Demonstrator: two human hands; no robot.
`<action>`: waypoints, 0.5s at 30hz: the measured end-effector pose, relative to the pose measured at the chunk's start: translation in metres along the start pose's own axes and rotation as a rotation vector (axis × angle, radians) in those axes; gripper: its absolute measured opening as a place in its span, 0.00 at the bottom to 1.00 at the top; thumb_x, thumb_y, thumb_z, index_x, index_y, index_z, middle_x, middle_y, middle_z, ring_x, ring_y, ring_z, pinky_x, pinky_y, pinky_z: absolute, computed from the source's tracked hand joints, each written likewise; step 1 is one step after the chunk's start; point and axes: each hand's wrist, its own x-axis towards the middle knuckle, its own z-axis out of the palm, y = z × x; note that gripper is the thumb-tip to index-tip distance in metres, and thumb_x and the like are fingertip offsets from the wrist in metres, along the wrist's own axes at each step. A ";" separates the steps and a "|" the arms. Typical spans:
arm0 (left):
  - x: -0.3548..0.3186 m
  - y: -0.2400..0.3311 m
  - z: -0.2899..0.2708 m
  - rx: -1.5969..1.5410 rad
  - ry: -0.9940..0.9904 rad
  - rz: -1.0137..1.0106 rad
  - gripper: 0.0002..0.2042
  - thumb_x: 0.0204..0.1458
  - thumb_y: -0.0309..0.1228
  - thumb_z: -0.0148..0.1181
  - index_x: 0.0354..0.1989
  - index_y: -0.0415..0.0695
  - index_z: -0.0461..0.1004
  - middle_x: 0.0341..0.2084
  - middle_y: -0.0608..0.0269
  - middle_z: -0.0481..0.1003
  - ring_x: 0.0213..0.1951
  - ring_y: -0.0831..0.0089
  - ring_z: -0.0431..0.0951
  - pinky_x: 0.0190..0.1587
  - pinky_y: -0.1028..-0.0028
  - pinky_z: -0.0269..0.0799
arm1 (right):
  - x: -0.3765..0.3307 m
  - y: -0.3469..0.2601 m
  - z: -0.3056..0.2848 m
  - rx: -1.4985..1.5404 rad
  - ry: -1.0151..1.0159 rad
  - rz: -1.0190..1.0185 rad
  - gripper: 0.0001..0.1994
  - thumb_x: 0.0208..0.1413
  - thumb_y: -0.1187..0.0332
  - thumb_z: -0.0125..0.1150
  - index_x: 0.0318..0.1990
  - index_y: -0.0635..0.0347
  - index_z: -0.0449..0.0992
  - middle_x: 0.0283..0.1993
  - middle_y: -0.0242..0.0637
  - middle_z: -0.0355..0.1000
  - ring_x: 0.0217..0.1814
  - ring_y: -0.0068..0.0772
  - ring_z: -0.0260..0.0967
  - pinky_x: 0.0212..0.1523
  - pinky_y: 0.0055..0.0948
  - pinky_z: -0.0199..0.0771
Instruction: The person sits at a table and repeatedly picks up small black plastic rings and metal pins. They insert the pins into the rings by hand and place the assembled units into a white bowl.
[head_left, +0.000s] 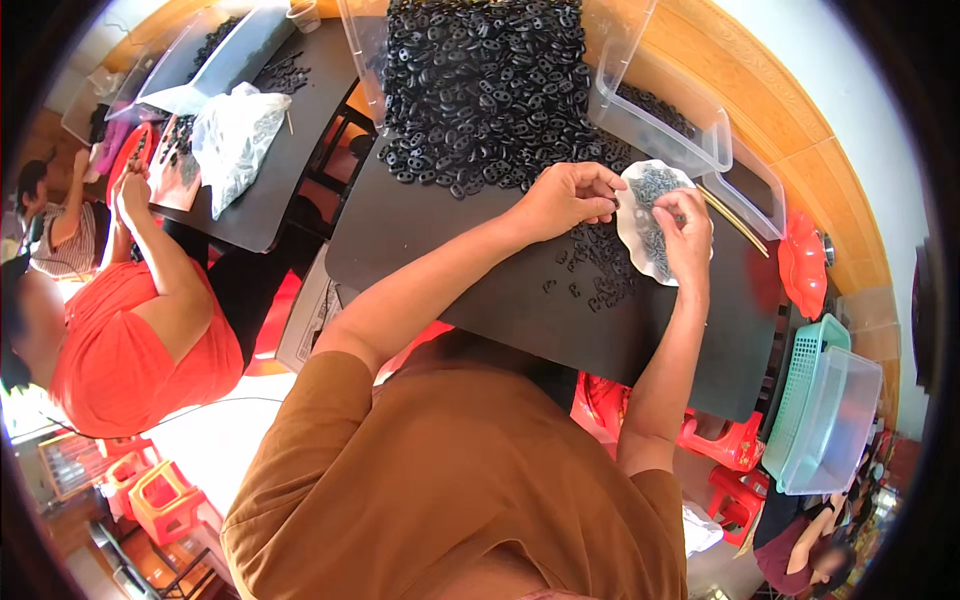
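Observation:
My left hand [570, 203] is closed in a pinch on a small dark piece [613, 204], just left of the white scalloped plate [627, 240]. Small greyish pieces [652, 183] lie in that plate. Over its right part is my right hand [686, 232], thumb and fingers pressed together; whatever they pinch is too small to make out. Many black oval pieces with two holes [485, 90] form a big heap beyond my left hand. Below the plate's left side, small black pieces [605, 275] are scattered on the dark table [480, 270].
Clear plastic bins [665, 140] stand behind the plate, beside thin golden rods [735, 220]. A red scalloped dish [802, 265] and a green basket [805, 385] are at the right. Left, a person in red [150, 330] works at another table [265, 185] with a plastic bag [235, 140].

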 end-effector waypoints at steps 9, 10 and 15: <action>-0.030 0.010 -0.013 0.578 0.051 0.237 0.03 0.51 0.23 0.64 0.34 0.42 0.80 0.34 0.65 0.80 0.36 0.74 0.78 0.41 0.73 0.74 | -0.001 0.010 0.002 0.010 0.013 0.115 0.01 0.56 0.78 0.56 0.34 0.63 0.71 0.29 0.32 0.71 0.30 0.22 0.69 0.36 0.24 0.70; -0.034 0.001 -0.015 0.703 0.033 0.342 0.04 0.50 0.23 0.64 0.33 0.42 0.80 0.34 0.64 0.80 0.37 0.70 0.78 0.43 0.71 0.74 | 0.000 0.012 0.002 -0.073 0.030 0.044 0.01 0.56 0.78 0.55 0.34 0.63 0.71 0.29 0.32 0.71 0.29 0.22 0.70 0.35 0.24 0.71; -0.052 -0.005 -0.023 0.942 -0.044 0.449 0.05 0.49 0.24 0.63 0.34 0.43 0.80 0.39 0.63 0.78 0.45 0.61 0.75 0.48 0.66 0.73 | 0.000 0.013 0.004 0.031 -0.005 0.163 0.02 0.57 0.78 0.55 0.35 0.62 0.71 0.29 0.31 0.71 0.28 0.21 0.70 0.33 0.24 0.70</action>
